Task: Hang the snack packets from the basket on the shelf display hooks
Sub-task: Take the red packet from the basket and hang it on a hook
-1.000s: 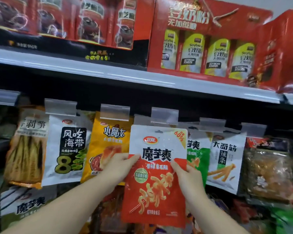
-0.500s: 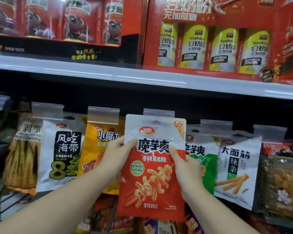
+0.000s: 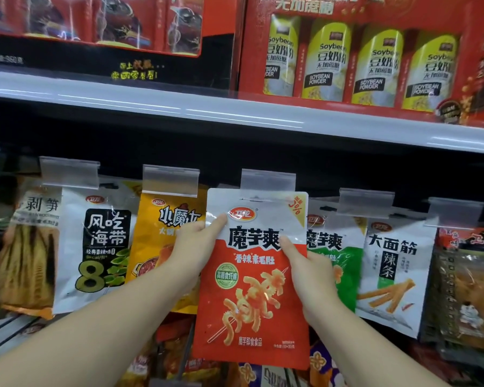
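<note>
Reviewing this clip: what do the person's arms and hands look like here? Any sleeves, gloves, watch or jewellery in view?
Both forearms are bare from the bottom edge of the head view up to the wrists: no sleeve shows. The left hand and right hand wear no gloves. No watch, bracelet or ring is visible on the parts in view. Most fingers are hidden, so rings and nails cannot be fully checked.

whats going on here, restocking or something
A person is hanging a red and white snack packet on a shop shelf. The left hand and right hand grip its two sides and hold its top edge right under a clear tag holder at the end of a hook. Whether it is on the hook cannot be told. Other packets hang on either side.
</note>
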The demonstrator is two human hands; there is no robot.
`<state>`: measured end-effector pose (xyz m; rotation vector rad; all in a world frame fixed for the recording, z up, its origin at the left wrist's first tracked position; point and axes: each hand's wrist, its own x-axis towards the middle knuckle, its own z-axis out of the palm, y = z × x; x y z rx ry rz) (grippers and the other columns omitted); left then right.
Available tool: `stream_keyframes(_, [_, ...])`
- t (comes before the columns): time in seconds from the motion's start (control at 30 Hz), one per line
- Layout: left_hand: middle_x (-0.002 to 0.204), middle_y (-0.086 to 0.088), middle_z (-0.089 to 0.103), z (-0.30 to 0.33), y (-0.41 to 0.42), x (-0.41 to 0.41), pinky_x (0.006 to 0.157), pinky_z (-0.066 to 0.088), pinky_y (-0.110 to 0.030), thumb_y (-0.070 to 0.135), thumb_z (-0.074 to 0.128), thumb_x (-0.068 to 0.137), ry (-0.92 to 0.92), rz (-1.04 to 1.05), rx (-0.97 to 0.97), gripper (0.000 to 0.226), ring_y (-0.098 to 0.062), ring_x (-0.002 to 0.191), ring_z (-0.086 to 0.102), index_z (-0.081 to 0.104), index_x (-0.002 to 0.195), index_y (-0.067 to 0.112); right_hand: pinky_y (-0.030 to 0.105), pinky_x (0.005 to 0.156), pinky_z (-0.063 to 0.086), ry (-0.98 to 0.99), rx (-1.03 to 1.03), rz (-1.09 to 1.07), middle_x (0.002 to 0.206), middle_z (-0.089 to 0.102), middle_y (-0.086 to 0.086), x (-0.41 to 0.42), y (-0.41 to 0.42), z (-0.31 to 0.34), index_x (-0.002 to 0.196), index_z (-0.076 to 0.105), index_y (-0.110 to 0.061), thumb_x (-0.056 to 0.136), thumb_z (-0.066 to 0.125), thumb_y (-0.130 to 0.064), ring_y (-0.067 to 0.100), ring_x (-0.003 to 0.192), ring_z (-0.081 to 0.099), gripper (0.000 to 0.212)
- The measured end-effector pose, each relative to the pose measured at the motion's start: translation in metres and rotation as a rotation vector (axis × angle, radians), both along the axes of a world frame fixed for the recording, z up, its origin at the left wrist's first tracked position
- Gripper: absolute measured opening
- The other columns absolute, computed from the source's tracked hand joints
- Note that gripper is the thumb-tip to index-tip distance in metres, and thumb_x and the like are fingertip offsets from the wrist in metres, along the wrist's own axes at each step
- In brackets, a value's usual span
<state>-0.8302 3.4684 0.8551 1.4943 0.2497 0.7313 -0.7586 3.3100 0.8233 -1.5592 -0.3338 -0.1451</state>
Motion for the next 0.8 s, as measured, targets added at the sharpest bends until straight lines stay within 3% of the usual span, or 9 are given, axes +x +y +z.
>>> stream_keyframes(0.13, [0.068,-0.004,0.075,0.001,0.000,0.001,0.056,0.053,-0.026,0.040,0.058,0.092,-0.008,-0.038,0.014,0.035,-0.016,0.057,0.072,0.070,0.077,0.011,0.043,0.075,0.056,-0.021,0.029,0.004,0.084,0.073,0.017,-0.001,-0.001,0.005,0.083,0.067,-0.002,0.086,0.065,-0.044,0.036,0.077,0.070,0.043])
stream_keyframes(0.2, [0.074,-0.007,0.076,0.001,0.001,0.002,0.064,0.059,-0.033,0.039,0.058,0.092,-0.025,-0.060,0.057,0.036,-0.023,0.065,0.074,0.071,0.086,0.006,0.049,0.077,0.056,-0.124,0.043,-0.005,0.087,0.074,0.010,0.000,0.000,0.014,0.089,0.066,-0.016,0.088,0.064,-0.032,0.034,0.082,0.070,0.016])
stream_keyframes(0.27, [0.078,-0.008,0.077,0.000,0.003,0.003,0.071,0.060,-0.037,0.039,0.057,0.093,-0.047,-0.075,0.078,0.035,-0.025,0.071,0.074,0.072,0.092,0.006,0.049,0.078,0.058,-0.188,0.061,-0.002,0.089,0.072,0.004,0.001,0.003,0.027,0.090,0.062,-0.024,0.088,0.065,-0.029,0.027,0.082,0.070,0.006])
stream_keyframes(0.4, [0.081,-0.006,0.077,0.001,0.006,0.004,0.069,0.059,-0.035,0.037,0.056,0.094,-0.083,-0.094,0.057,0.028,-0.024,0.072,0.075,0.071,0.094,0.013,0.041,0.069,0.054,-0.195,0.100,-0.028,0.083,0.069,0.012,0.006,0.011,0.046,0.084,0.063,-0.012,0.083,0.068,-0.043,0.028,0.073,0.065,0.031])
stream_keyframes(0.53, [0.085,-0.009,0.077,0.009,0.008,0.005,0.075,0.060,-0.044,0.031,0.058,0.094,-0.137,-0.105,0.042,0.022,-0.029,0.077,0.074,0.068,0.102,0.014,0.042,0.070,0.053,-0.170,0.145,-0.027,0.079,0.069,0.014,0.010,0.019,0.054,0.075,0.065,-0.018,0.083,0.070,-0.038,0.028,0.074,0.063,0.022])
stream_keyframes(0.6, [0.086,-0.011,0.077,0.013,0.009,0.006,0.078,0.059,-0.047,0.033,0.059,0.093,-0.146,-0.120,0.028,0.024,-0.031,0.078,0.074,0.068,0.101,0.013,0.035,0.066,0.048,-0.166,0.151,-0.029,0.074,0.065,0.008,0.013,0.020,0.055,0.075,0.065,-0.018,0.084,0.070,-0.035,0.024,0.071,0.059,0.020])
stream_keyframes(0.8, [0.083,-0.009,0.077,0.016,0.008,0.009,0.075,0.060,-0.044,0.040,0.060,0.091,-0.150,-0.127,0.016,0.029,-0.029,0.074,0.074,0.070,0.097,0.013,0.039,0.066,0.049,-0.139,0.180,-0.032,0.074,0.063,0.012,0.019,0.020,0.052,0.071,0.061,-0.016,0.078,0.074,-0.039,0.027,0.068,0.058,0.027])
